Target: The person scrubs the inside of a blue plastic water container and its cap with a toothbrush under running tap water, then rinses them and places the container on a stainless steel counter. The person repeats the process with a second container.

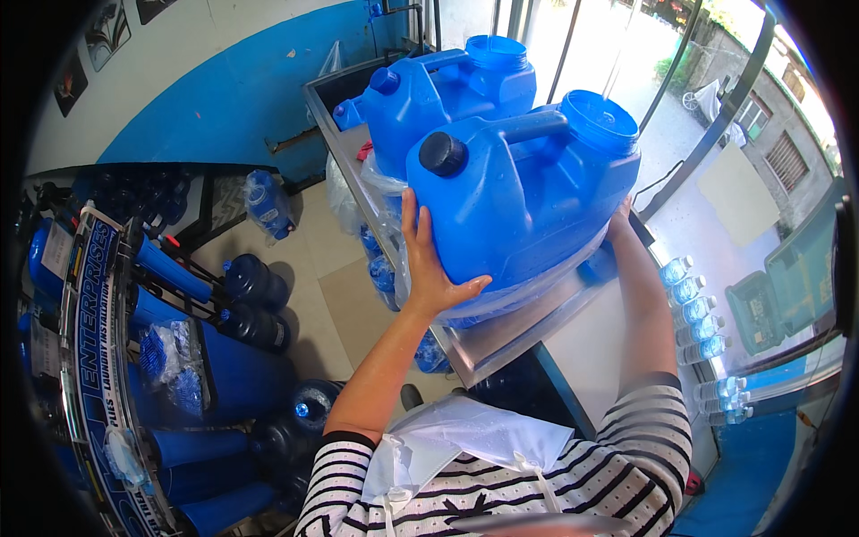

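Note:
A large blue plastic water jug [483, 201] stands in front of me at the edge of a stainless steel sink [476, 359]. It has a black screw cap [443, 154], a moulded handle and a wide uncapped mouth [599, 121]. What looks like a thin stream of water falls into that mouth. My left hand [433, 272] presses flat against the jug's left side, thumb spread along its lower front. Around the right side reaches my right hand [621, 218], its fingers mostly hidden. Behind stands a second blue jug [409, 107], also with its wide mouth uncapped.
Clear plastic wrapping [537, 288] lies under the front jug. Several small water bottles [694, 312] line the window ledge at right. Round blue water bottles [258, 282] stand on the floor at left, beside a rack with a lettered sign [100, 322]. A wrapped bottle [268, 205] sits near the wall.

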`<state>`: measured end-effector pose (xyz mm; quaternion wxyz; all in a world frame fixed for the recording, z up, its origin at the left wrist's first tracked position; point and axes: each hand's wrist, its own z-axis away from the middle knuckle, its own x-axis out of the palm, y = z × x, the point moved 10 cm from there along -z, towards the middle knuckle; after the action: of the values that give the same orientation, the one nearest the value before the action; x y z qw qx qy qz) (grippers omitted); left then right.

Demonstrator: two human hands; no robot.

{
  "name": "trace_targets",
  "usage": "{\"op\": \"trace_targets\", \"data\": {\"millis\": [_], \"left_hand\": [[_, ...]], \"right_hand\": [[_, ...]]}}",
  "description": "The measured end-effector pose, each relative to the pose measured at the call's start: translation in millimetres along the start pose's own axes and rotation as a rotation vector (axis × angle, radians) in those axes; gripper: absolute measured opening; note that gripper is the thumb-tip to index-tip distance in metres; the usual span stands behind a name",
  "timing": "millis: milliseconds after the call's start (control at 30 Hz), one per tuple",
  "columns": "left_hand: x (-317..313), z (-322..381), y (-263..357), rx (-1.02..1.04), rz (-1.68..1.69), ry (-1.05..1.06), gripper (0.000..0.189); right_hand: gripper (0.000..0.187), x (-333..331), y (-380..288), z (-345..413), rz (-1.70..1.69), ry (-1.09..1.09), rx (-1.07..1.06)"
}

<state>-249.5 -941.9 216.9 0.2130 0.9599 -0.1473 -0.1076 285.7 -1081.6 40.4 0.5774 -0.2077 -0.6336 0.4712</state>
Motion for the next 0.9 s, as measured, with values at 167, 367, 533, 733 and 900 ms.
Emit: {"op": "trace_targets", "data": {"millis": [167, 367, 533, 733, 900], "left_hand": [[-0.1, 1.2, -1.3, -0.004, 0.017, 0.015, 0.123], [1.4, 3.4, -1.9, 0.002, 0.031, 0.034, 0.122], [1.7, 3.7, -4.4, 0.011, 0.016, 0.032, 0.122], [-0.3, 4.8, 20.6, -0.02, -0.113, 0.06, 0.109], [-9.5, -25.0, 75.0, 0.066, -0.294, 0.103, 0.078]], "right_hand": [[0.033, -13.8, 2.8, -17.6, 0.043, 0.005, -0.025], [0.034, -0.2, -27.9, 2.9, 1.187, -0.079, -0.461], [0.041, 41.6, -28.1, 68.9, 2.312, -0.046, -0.8], [0.055, 56.4, -35.1, 100.6, 2.316, -0.042, -0.655], [0.066, 44.4, -30.4, 128.3, 2.204, 0.024, -0.756]]}}
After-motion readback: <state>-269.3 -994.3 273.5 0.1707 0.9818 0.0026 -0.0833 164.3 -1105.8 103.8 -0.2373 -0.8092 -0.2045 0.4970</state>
